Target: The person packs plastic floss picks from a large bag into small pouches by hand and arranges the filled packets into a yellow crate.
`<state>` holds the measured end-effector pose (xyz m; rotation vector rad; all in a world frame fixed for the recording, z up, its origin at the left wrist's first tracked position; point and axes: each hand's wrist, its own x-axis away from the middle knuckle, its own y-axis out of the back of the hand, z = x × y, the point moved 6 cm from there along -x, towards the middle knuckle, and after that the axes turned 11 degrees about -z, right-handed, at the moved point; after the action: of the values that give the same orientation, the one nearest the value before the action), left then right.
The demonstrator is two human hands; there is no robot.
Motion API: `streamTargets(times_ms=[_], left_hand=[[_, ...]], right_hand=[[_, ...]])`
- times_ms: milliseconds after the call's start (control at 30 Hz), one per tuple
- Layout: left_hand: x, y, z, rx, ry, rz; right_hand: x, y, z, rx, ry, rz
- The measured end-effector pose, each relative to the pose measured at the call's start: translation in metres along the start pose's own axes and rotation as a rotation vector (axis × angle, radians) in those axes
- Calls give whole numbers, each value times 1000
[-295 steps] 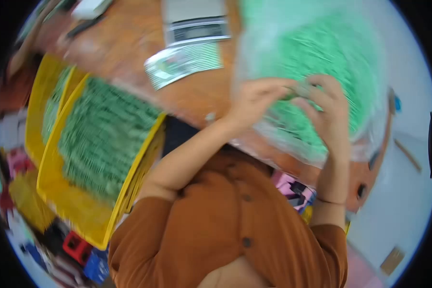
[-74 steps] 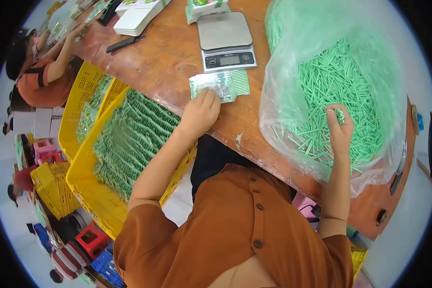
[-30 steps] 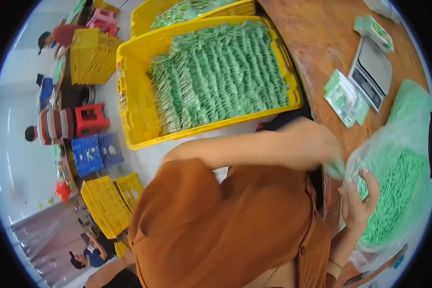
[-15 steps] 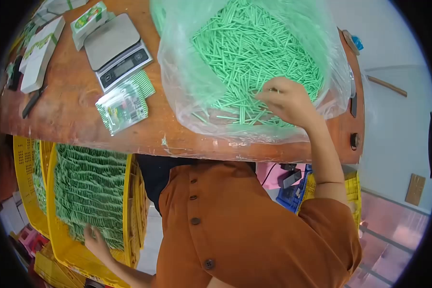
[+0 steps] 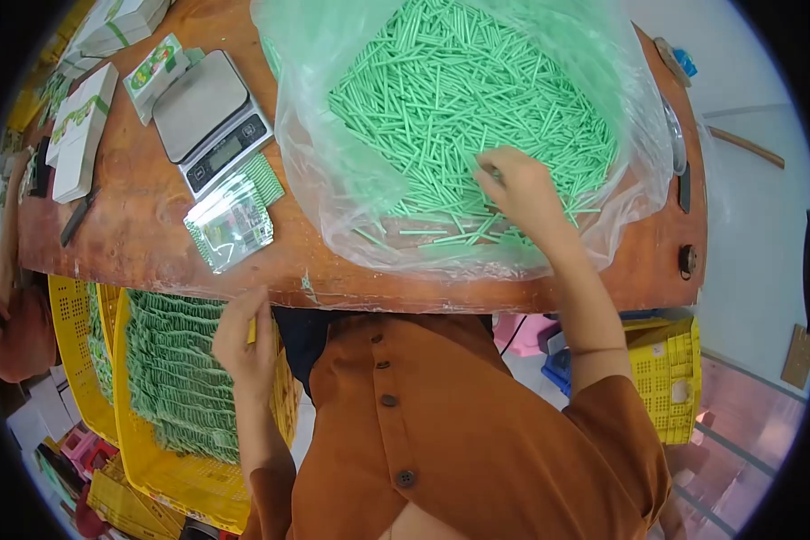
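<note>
White flat stack with a green band (image 5: pixel 83 135): lies on the brown wooden worktop (image 5: pixel 130 238); a dark-handled knife (image 5: pixel 79 219) rests near its lower end.
Yellow plastic crate (image 5: pixel 189 490): stands below the worktop's near edge, filled with rows of green-and-white striped packets (image 5: pixel 175 378).
Grey-plated digital scale (image 5: pixel 201 103): sits on the worktop, its display facing the person.
Glossy flat packets with striped backs (image 5: pixel 232 225): lie just in front of the scale.
Left hand (image 5: pixel 246 342): now up by the worktop's edge, no longer low among the crate's rows as a moment ago; fingers bent, grip seemingly released, nothing visible in it.
Clear plastic bag (image 5: pixel 351 238): lies gaping on the worktop, heaped with thin green striped sticks (image 5: pixel 450 117).
Right hand (image 5: pixel 517 184): stays over the sticks, fingers curled; I cannot tell whether its grip has any.
Meaning: the crate side seems finished with for the moment, leaving the work at the sticks.
</note>
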<state>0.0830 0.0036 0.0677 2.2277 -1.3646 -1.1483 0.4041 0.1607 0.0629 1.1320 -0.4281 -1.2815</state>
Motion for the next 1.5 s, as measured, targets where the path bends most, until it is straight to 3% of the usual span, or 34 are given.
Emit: streamTargets(times_ms=[133,233,433,500,533,600,700,767,833,900,933,967,1000,1067,1100,1167,1200,1267,1300,1333,1400,1467,1500], left_hand=[[0,-10,-11,43,-85,52],[5,-13,2,114,73,89],[-3,-19,-9,159,-28,91],[-9,-18,-15,158,-67,72],[-15,-21,-21,166,-72,61],[-31,-36,-33,339,18,119],[-58,-79,-75,545,-139,345],[-82,-100,-84,556,-156,338],[-116,-122,-82,570,-56,249],[-150,-138,-120,370,-382,-97],[-149,-178,-136,354,-349,206],[-139,-213,-147,333,-307,513],[-138,-224,-150,327,-303,518],[-146,-227,-156,571,-255,285],[-151,-226,-167,566,-251,284],[-153,-230,-161,1248,551,301],[-148,-235,-162,1246,566,304],[-145,-248,-168,1618,765,382],[-147,-230,-160,1503,695,399],[-150,-199,-145,1385,635,421],[-166,-115,-115,860,8,121],[-162,-69,-73,1036,260,-114],[-158,-68,-68,1020,273,-121]], right_hand=[[-5,-17,28,235,-30,-41],[-6,-30,32,380,12,-142],[-23,-36,5,470,24,63],[-30,-17,-9,5,-89,196],[-34,-9,-15,15,-82,188],[-39,-1,-24,-272,-183,243],[-47,3,-27,-361,-246,398],[-47,15,-27,-387,-238,390],[-43,28,-22,-315,-253,446],[-46,22,-9,-276,-147,403],[-46,16,-2,-250,-60,366],[-48,15,12,-407,188,302],[-49,13,7,-415,186,303],[-52,8,-18,-26,34,302],[-56,13,-12,-31,37,305],[-67,49,-2,-942,-255,-174],[-64,38,3,-942,-267,-166],[-62,28,1,-1379,-315,-437],[-58,30,-10,-1381,-325,-432],[-51,35,-23,-1278,-283,-300],[-42,37,-31,-1185,-243,-166],[-30,27,-12,-47,120,68],[-26,24,-14,-61,124,83]])
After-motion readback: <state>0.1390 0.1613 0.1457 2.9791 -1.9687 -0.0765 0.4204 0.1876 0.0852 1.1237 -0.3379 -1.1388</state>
